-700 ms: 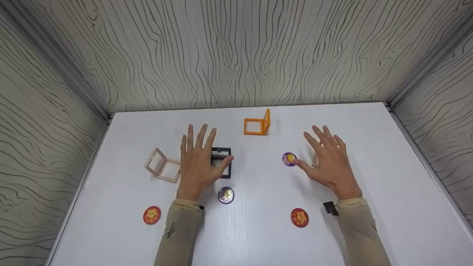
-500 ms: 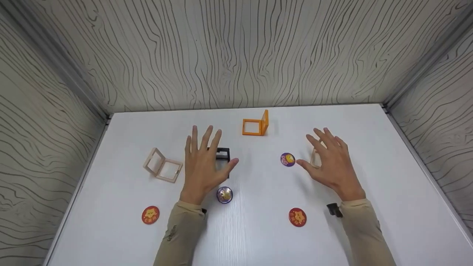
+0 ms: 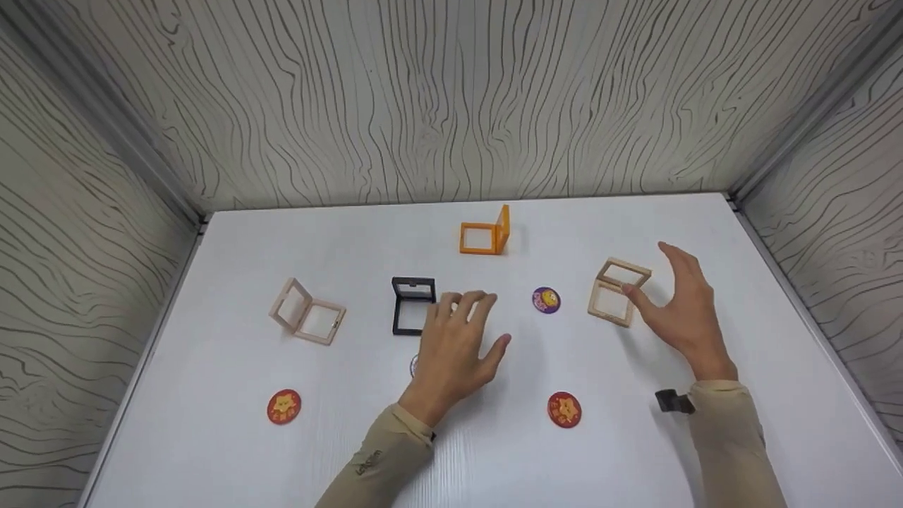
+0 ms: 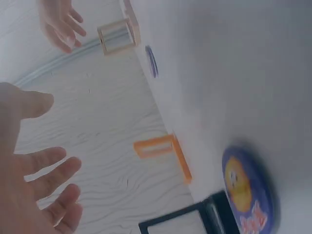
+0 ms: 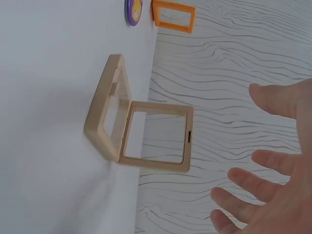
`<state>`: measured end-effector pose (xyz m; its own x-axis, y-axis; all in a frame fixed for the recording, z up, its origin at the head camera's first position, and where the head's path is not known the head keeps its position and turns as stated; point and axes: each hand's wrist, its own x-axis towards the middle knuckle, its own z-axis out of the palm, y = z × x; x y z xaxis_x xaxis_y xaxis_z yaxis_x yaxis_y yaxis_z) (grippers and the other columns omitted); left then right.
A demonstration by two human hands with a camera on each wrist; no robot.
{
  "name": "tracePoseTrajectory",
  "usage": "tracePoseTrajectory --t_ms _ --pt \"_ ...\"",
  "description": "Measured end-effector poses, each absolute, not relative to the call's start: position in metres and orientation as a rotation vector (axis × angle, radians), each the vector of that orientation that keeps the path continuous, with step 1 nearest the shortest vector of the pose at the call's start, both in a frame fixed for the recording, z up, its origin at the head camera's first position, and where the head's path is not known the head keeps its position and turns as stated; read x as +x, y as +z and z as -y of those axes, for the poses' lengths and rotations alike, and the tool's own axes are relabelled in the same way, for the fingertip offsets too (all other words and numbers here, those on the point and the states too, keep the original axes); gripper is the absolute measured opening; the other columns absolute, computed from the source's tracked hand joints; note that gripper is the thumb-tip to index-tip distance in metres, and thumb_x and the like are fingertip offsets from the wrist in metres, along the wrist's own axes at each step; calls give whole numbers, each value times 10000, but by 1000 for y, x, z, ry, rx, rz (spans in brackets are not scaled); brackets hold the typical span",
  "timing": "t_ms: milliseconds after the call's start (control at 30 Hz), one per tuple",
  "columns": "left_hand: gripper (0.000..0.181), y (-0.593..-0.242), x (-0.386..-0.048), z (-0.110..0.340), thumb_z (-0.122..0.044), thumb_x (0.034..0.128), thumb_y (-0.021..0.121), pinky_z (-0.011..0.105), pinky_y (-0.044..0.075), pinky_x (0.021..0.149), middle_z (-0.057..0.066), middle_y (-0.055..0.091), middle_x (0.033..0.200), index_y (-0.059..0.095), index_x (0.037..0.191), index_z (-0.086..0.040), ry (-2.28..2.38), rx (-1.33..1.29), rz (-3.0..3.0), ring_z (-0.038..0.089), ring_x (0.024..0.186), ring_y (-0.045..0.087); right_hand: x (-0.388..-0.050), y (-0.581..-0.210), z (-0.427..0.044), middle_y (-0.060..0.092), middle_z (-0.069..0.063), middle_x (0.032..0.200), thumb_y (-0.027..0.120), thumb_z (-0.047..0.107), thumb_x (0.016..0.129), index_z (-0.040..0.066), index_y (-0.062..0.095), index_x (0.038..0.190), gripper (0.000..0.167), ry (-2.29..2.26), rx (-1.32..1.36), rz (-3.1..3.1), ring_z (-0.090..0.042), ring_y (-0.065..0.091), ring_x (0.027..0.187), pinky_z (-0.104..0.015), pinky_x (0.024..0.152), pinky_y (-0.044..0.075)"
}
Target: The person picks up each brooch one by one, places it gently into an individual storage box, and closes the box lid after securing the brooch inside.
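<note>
So the whole spot was basically a white tabletop (image 3: 494, 466) boxed in on three sides. The back wall (image 3: 451, 99) was off-white with dark, wavy wood-grain lines, and the left wall (image 3: 63, 268) and right wall (image 3: 846, 190) had the same squiggly look. Grey strips (image 3: 127, 134) ran along both back corners. Light was kinda cool and soft, with a pale streaky sheen on the tabletop's near part.

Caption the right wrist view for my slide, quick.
The right hand, holding nothing, near an open tan frame, with a purple badge and an orange frame at the picture's top edge.
</note>
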<state>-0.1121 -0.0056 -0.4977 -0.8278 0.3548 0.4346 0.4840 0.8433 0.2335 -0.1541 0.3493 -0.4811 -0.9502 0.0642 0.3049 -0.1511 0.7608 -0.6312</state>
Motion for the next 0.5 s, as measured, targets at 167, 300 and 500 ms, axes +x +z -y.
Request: tracePoseTrajectory --t_ms 167,300,500 --pt "523 -515 -95 -21 -502 1041 646 346 545 972 3 679 1367 629 1441 -165 -662 -818 2791 185 1164 624 -153 -495 -371 405 -325 1614 893 323 885 1 210 1670 1089 1096 -26 2793 -561 406 1458 -717 1143 368" --pt "551 -524 -85 -37 -519 1002 695 302 550 944 -19 678 1331 637 1429 -176 -756 -985 2954 147 1128 632 -156 -509 -382 420 -339 1599 902 352 876 -8 168 1672 1141 1225 -30 2921 -551 462 1422 -665 1138 423" --pt "613 -529 -77 -52 -548 905 793 228 528 870 -57 670 1250 650 1392 -204 -640 -1177 3043 88 1002 599 -162 -523 -388 482 -291 1567 937 338 835 -8 238 1648 1127 1287 -40 3001 -450 505 1381 -346 1046 470"
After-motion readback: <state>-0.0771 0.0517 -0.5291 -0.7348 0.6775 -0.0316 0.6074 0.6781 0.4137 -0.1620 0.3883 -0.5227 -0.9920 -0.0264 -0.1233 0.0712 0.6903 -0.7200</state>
